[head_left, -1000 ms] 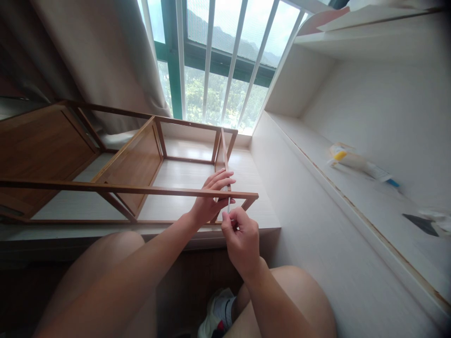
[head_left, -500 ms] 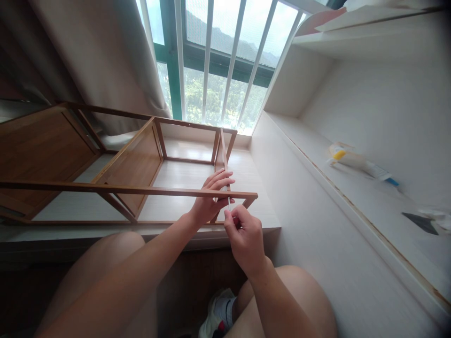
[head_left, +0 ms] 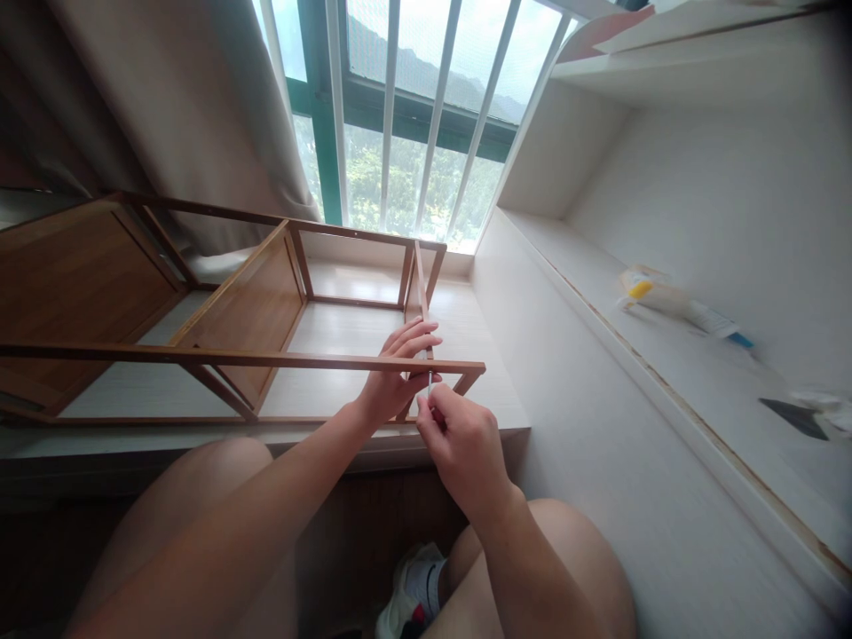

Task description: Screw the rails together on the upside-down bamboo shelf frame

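Note:
A brown wooden shelf frame [head_left: 299, 359] with panel boards lies on its side on a pale ledge. My left hand [head_left: 398, 366] reaches behind its near rail, gripping the end board [head_left: 416, 280] where it meets the rail. The fingers are extended over the board, and the thumb lies just under the rail. My right hand [head_left: 462, 435] is closed in a pinch round a tool with a thin metal shaft [head_left: 430, 382]. The shaft's upper end meets the rail's underside near its right end. The tool's handle is hidden in my fist, so its exact kind cannot be told.
A white cabinet wall [head_left: 599, 399] rises close on the right; its shelf holds a plastic bag [head_left: 685, 306] and a dark flat piece [head_left: 792, 417]. Behind stand a barred window [head_left: 426, 124] and a curtain [head_left: 173, 106]. My knees [head_left: 226, 479] are close below the frame.
My right hand has shifted slightly left and up, and its wrist has turned a little with the tool. My left hand and the frame stay practically where they were.

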### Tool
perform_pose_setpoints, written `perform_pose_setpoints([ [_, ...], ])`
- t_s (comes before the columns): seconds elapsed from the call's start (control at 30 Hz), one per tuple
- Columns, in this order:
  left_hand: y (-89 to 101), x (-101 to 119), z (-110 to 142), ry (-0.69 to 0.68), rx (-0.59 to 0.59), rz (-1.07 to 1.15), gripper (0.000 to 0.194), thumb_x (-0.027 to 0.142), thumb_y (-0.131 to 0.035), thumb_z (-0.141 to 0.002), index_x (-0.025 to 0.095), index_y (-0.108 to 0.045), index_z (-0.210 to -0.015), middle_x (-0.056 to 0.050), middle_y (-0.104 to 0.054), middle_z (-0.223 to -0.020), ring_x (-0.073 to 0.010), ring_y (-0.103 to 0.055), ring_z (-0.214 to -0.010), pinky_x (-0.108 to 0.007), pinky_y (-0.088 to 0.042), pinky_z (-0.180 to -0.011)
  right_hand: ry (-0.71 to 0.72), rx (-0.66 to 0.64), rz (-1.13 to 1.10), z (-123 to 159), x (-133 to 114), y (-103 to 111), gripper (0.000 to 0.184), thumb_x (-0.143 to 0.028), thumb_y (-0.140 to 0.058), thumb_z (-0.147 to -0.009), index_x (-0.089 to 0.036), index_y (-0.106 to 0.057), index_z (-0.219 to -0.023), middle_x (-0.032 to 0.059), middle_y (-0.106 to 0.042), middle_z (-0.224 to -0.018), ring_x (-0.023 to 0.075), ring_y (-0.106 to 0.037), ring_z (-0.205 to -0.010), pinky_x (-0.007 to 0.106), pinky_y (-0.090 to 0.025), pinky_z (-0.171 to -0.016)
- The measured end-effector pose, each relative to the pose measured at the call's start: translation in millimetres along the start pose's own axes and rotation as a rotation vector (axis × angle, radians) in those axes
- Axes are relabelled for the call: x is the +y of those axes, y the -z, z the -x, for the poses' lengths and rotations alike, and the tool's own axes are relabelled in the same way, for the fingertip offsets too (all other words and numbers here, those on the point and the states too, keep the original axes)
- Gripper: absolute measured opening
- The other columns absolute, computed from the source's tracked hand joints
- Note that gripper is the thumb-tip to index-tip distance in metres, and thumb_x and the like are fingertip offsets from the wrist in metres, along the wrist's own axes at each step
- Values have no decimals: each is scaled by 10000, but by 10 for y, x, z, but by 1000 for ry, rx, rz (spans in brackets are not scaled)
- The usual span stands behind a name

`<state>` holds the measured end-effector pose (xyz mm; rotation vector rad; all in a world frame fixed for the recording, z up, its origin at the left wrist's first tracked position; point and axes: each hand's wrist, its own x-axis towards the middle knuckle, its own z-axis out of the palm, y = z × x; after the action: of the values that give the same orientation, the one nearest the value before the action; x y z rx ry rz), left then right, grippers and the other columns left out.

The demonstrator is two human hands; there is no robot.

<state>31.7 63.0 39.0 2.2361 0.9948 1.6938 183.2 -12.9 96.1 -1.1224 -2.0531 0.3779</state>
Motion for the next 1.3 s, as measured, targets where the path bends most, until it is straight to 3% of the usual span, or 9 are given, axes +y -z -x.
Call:
perform_pose_setpoints([
  [0.13,-4,14,-7,-5,11,-7,404,290,-650,-862,243,-540,-1248,-88,-538,-1386,-274,-405,-1377,-531,-371,-1130,-72,31,-115,8,-16,-40,295,-254,-523,-911,-199,-383,-657,-55,-378,-574,93,-309,-528,244,-260,-546],
  [0.33,3,23,-11,-7,-3,-18,424,295,-664,-854,240,-532,-1253,-93,-536,-1389,-277,-401,-1380,-537,-373,-1128,-358,332,-800,115,-95,-366,322,-360,-497,-956,-208,-412,-685,-60,-396,-564,94,-353,-518,226,-319,-524],
  [0.4,3,16,-11,-17,0,-23,429,282,-665,-853,239,-529,-1258,-94,-534,-1389,-274,-405,-1378,-537,-374,-1128,-412,361,-985,133,-153,-471,334,-374,-506,-956,-213,-394,-686,-69,-390,-544,87,-334,-491,221,-302,-494],
  [0.5,4,13,-15,-22,6,-33,434,283,-672,-848,238,-530,-1255,-94,-538,-1384,-273,-414,-1370,-536,-379,-1125,-425,397,-1092,143,-200,-555,314,-371,-526,-951,-212,-408,-707,-79,-391,-531,80,-315,-468,213,-275,-466],
  [0.7,15,14,-18,-12,-11,-36,441,316,-666,-851,246,-527,-1264,-91,-531,-1395,-276,-408,-1375,-540,-375,-1127,-363,430,-928,175,-84,-551,297,-362,-540,-942,-211,-425,-713,-70,-386,-556,92,-346,-505,227,-302,-498],
  [0.93,0,10,-11,-14,-1,-25,432,287,-661,-854,248,-531,-1265,-84,-539,-1389,-269,-405,-1380,-538,-368,-1133,-285,333,-621,142,-22,-440,277,-330,-542,-926,-201,-459,-696,-56,-403,-594,96,-373,-542,237,-346,-561],
  [1.3,0,3,-17,-21,7,-23,416,311,-657,-857,247,-539,-1251,-90,-542,-1386,-269,-418,-1370,-536,-373,-1130,-132,127,-226,69,14,-195,278,-259,-493,-928,-212,-373,-681,-62,-355,-575,95,-332,-521,234,-291,-539],
])
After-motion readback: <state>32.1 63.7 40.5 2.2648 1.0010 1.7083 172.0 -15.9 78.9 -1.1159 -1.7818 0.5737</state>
